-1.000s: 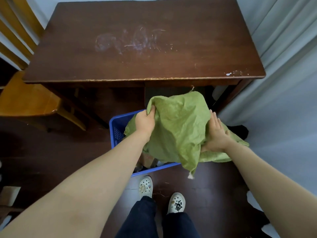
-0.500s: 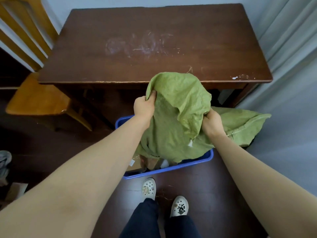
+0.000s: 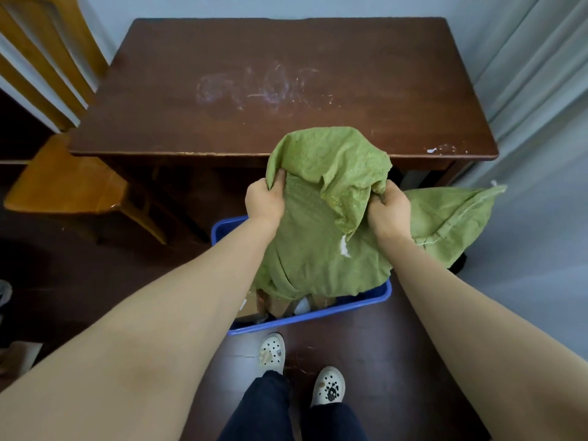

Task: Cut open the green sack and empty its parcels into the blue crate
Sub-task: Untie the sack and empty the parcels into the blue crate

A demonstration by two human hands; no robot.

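at the feet, the blue crate (image 3: 350,305) now shows brown parcels (image 3: 254,305) at its near edge, more of them than a second ago, so the emptying looks nearly done. above it the green sack (image 3: 321,249) has been lifted higher since then, up to the edge of the wooden table (image 3: 222,74). the left hand (image 3: 264,200) and right hand (image 3: 388,209) each have their fingers clenched on a bunch of its crumpled, limp weave, one end trailing right.
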